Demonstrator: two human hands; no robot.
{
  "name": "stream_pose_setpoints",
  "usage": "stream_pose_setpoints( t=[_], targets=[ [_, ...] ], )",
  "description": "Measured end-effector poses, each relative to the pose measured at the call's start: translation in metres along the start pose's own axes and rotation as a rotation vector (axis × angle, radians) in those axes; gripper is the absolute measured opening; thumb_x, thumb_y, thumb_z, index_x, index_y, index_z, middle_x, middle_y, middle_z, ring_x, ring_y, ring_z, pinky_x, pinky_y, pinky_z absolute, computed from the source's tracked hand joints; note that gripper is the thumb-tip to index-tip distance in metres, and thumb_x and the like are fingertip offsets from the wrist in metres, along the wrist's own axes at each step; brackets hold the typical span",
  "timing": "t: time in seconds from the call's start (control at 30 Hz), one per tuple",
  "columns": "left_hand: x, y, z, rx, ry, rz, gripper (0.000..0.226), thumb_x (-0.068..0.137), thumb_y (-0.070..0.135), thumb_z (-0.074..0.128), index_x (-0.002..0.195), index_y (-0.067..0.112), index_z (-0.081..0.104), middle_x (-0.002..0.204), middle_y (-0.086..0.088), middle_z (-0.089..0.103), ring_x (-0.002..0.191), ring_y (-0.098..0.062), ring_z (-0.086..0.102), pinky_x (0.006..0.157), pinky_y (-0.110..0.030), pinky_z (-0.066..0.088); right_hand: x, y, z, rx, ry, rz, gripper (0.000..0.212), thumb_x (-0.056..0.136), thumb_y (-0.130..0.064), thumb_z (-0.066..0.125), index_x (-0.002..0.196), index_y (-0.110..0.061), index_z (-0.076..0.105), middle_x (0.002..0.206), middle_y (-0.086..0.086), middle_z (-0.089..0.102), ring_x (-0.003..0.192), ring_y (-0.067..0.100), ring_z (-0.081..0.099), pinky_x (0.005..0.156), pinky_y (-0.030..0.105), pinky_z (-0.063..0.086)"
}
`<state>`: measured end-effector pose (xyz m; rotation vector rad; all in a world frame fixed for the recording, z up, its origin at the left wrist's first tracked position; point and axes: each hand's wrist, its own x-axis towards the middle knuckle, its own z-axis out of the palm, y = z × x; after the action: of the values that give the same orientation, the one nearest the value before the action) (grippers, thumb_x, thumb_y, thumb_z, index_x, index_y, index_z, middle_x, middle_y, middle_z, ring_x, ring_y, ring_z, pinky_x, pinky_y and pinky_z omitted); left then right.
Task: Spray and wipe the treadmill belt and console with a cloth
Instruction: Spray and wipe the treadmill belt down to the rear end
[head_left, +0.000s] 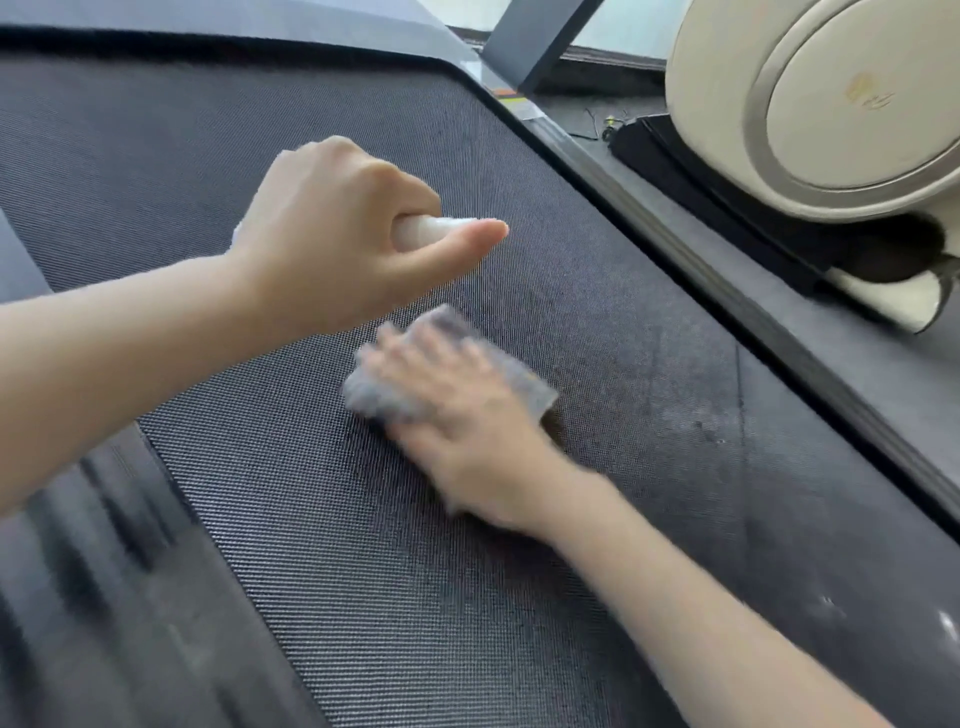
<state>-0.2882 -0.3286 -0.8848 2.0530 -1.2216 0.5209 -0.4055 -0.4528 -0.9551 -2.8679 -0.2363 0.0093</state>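
On the dark treadmill belt (311, 519), near its middle, lies a grey cloth (519, 384). The right hand (462, 421) rests flat on top of the cloth. Its fingers (410, 358) are straight and spread, and they press the cloth down onto the belt. The hand and the cloth both look blurry. A little farther up the belt is the left hand (332, 234). Its fingers are curled tight round a white spray bottle (436, 227), and only a small bit of the bottle peeks out. The thumb sticks out straight along it. To the right of the belt runs the treadmill's side rail (675, 260). Past the rail stands a big cream exercise machine (831, 104).
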Motion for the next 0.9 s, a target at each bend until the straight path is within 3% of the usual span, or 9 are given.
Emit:
stream_pose_setpoints(
  t=[0.1, 0.2, 0.37, 0.47, 0.57, 0.63, 0.73, 0.8, 0.9],
  targets=[
    [-0.001, -0.004, -0.001, 0.017, -0.008, 0.015, 0.062, 0.089, 0.061, 0.038, 0.046, 0.021, 0.019, 0.04, 0.006, 0.023, 0.039, -0.015, 0.024, 0.048, -0.028, 0.019, -0.037, -0.034, 0.008, -0.008, -0.069, -0.171, 0.053, 0.099, -0.035, 0.041, 0.15, -0.031, 0.023, 0.159, -0.012, 0.014, 0.147, 0.008, -0.003, 0.119, 0.036, -0.006],
    [-0.001, -0.005, -0.003, 0.026, -0.019, 0.024, 0.061, 0.089, 0.061, 0.038, 0.046, 0.021, 0.02, 0.04, 0.006, 0.023, 0.039, -0.014, 0.024, 0.047, -0.026, 0.017, -0.036, 0.006, 0.001, -0.074, -0.049, -0.085, 0.054, 0.099, -0.043, 0.03, 0.151, -0.033, 0.017, 0.159, -0.013, 0.009, 0.146, 0.005, -0.006, 0.119, 0.035, -0.006],
    [0.0, -0.008, -0.005, 0.037, -0.043, 0.033, 0.062, 0.09, 0.061, 0.038, 0.046, 0.019, 0.022, 0.04, 0.007, 0.024, 0.038, -0.014, 0.026, 0.047, -0.026, 0.02, -0.031, 0.106, -0.026, -0.061, 0.119, 0.406, 0.056, 0.098, -0.049, 0.032, 0.15, -0.034, 0.015, 0.155, -0.021, 0.005, 0.144, 0.002, -0.005, 0.119, 0.036, -0.006],
    [0.001, -0.007, -0.005, 0.043, -0.065, 0.036, 0.061, 0.09, 0.06, 0.038, 0.046, 0.02, 0.023, 0.04, 0.007, 0.024, 0.038, -0.014, 0.024, 0.046, -0.024, 0.019, -0.05, 0.176, -0.048, -0.053, 0.116, 0.763, 0.054, 0.101, -0.044, 0.026, 0.151, -0.026, 0.017, 0.159, -0.01, 0.009, 0.147, 0.014, 0.001, 0.118, 0.039, -0.001],
    [0.0, -0.007, -0.005, 0.066, -0.075, 0.03, 0.062, 0.089, 0.061, 0.038, 0.046, 0.02, 0.022, 0.04, 0.006, 0.024, 0.038, -0.015, 0.024, 0.046, -0.025, 0.02, -0.076, 0.226, -0.057, -0.17, 0.102, 1.065, 0.072, 0.089, -0.056, 0.011, 0.149, -0.018, 0.024, 0.157, 0.004, 0.017, 0.144, 0.025, 0.011, 0.116, 0.053, 0.011],
    [0.001, -0.007, -0.005, 0.065, -0.076, 0.018, 0.063, 0.088, 0.063, 0.038, 0.046, 0.018, 0.021, 0.04, 0.006, 0.023, 0.039, -0.016, 0.024, 0.046, -0.027, 0.02, -0.078, 0.235, -0.06, -0.145, 0.185, 1.184, 0.062, 0.096, -0.05, 0.024, 0.146, -0.014, 0.027, 0.153, 0.013, 0.026, 0.141, 0.03, 0.02, 0.113, 0.055, 0.016],
    [0.0, -0.006, -0.011, 0.049, -0.059, 0.027, 0.062, 0.089, 0.061, 0.038, 0.047, 0.019, 0.02, 0.041, 0.006, 0.021, 0.039, -0.015, 0.021, 0.047, -0.026, 0.019, -0.059, 0.237, -0.059, -0.179, 0.144, 1.184, 0.052, 0.101, -0.032, 0.031, 0.149, -0.013, 0.023, 0.155, 0.015, 0.02, 0.141, 0.035, 0.019, 0.112, 0.057, 0.016],
    [0.0, -0.005, -0.014, 0.036, -0.051, 0.022, 0.062, 0.089, 0.061, 0.038, 0.047, 0.02, 0.02, 0.042, 0.005, 0.021, 0.04, -0.016, 0.021, 0.047, -0.026, 0.018, -0.036, 0.23, -0.058, -0.196, 0.079, 1.046, 0.051, 0.1, -0.022, 0.033, 0.149, -0.013, 0.025, 0.159, 0.01, 0.009, 0.144, 0.036, 0.012, 0.113, 0.057, 0.014],
    [-0.001, -0.004, -0.015, 0.025, -0.049, 0.009, 0.062, 0.089, 0.062, 0.037, 0.047, 0.019, 0.02, 0.041, 0.005, 0.021, 0.04, -0.016, 0.021, 0.047, -0.026, 0.018, 0.015, 0.177, -0.044, -0.167, 0.098, 0.788, 0.05, 0.1, -0.027, 0.032, 0.149, -0.018, 0.025, 0.16, 0.006, 0.009, 0.145, 0.032, 0.01, 0.115, 0.055, 0.01]
  ],
)
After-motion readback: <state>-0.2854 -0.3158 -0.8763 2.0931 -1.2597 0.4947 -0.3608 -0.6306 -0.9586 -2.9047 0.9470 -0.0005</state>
